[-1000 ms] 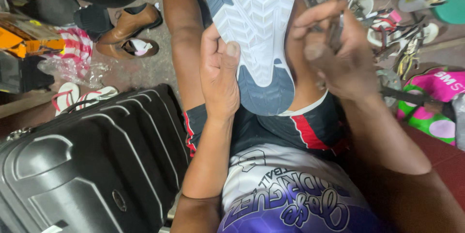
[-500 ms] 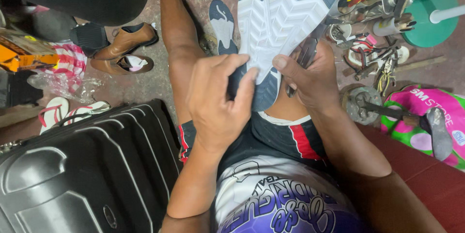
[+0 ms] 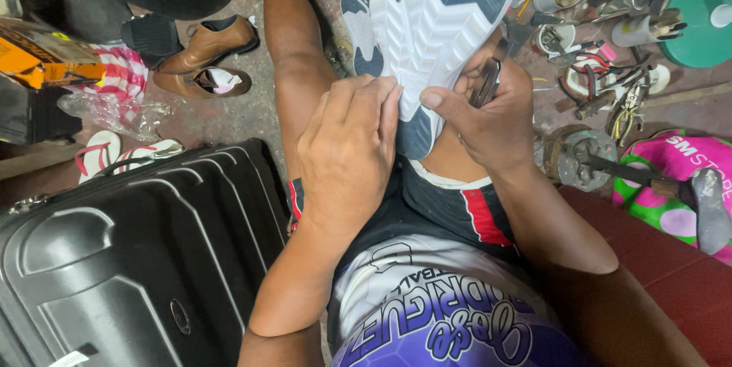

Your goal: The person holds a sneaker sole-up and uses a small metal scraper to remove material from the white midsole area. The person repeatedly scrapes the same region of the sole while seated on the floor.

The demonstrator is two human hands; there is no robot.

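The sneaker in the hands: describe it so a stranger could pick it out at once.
Start at the big black suitcase at lower left and go up and right to the person's lap. There the left hand and right hand hold a sneaker sole-up. Unlike the brown leather shoes on the floor, it shows a white-and-navy grooved tread.

A shoe (image 3: 435, 24) rests sole-up on the person's lap in the middle. The left hand (image 3: 347, 157) lies on its near end, and the right hand (image 3: 488, 119) holds it from the right, just beside. A suitcase (image 3: 122, 260) lies near, on the left. Two shoes (image 3: 206, 62) sit far on the left, with sandals (image 3: 114, 153) between them and the suitcase. Tools (image 3: 602, 32) lie far on the right.
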